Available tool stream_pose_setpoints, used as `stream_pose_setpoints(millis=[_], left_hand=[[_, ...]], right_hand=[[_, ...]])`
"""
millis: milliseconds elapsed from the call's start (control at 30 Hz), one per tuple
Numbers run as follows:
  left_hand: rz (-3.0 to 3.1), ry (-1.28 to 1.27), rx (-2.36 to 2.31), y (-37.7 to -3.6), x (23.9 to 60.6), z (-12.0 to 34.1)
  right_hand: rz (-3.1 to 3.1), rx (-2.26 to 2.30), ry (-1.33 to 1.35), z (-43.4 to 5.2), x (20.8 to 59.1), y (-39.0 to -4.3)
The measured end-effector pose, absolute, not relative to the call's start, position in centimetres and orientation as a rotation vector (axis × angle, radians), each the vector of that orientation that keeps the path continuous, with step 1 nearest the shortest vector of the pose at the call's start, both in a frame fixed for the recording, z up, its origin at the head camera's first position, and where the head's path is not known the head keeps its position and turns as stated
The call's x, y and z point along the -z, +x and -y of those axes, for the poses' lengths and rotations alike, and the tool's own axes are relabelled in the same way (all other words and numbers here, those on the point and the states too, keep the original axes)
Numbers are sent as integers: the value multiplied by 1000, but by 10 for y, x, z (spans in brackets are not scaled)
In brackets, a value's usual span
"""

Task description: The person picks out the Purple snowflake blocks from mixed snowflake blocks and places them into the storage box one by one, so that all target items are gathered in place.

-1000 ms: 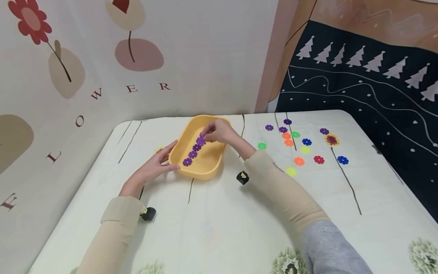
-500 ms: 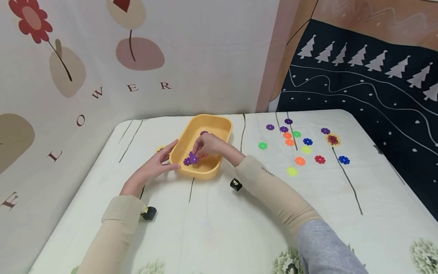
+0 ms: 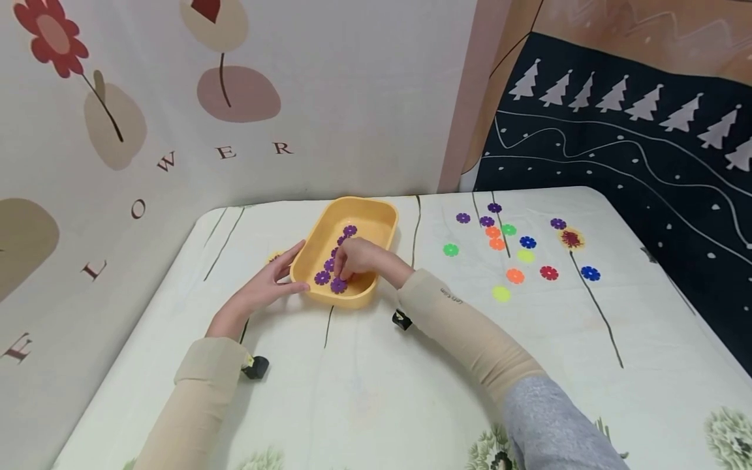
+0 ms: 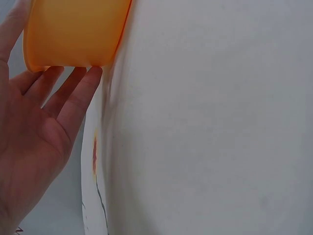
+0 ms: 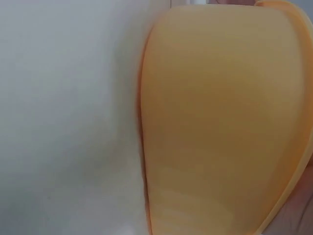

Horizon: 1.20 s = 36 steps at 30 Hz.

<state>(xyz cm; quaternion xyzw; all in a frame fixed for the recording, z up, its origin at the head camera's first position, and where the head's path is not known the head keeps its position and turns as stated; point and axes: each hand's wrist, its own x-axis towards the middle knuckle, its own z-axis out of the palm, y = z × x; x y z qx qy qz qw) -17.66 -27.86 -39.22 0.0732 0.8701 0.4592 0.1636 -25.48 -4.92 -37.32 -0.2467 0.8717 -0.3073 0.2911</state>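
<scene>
Left hand (image 3: 262, 287): palm open, fingers straight and together, thumb raised apart from them; fingertips (image 4: 90, 76) press flat, no grip closed. Left forearm in beige sleeve, extended forward and angled inward. Right hand (image 3: 356, 258): palm down, fingers curled downward, tips bunched in a pinch. Right forearm in beige sleeve crosses inward from lower right; grey upper sleeve visible.

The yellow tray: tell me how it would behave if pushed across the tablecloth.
The yellow tray looks like thin plastic, so it is probably light and would slide easily. Its low, wide shape suggests it is unlikely to tip. The left hand rests flat against its side, perhaps steadying it while the right hand handles purple flower pieces inside.
</scene>
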Motion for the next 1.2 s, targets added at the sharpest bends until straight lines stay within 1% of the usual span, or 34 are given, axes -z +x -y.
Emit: stream_pose_setpoints(millis=[300, 600, 767, 900, 1200], left_hand=[[-2484, 200, -1298, -176, 392, 278], [-2492, 210, -1298, -177, 393, 278], [-2498, 213, -1300, -177, 392, 278], [-2498, 209, -1299, -176, 392, 278], [-2503, 200, -1283, -177, 393, 278]], right_hand=[[-2379, 863, -681, 47, 372, -255], [-2393, 1035, -715, 27, 353, -265], [-2420, 1179, -692, -2, 343, -273], [-2483, 1231, -626, -32, 335, -280], [-2631, 1285, -304, -122, 334, -299]])
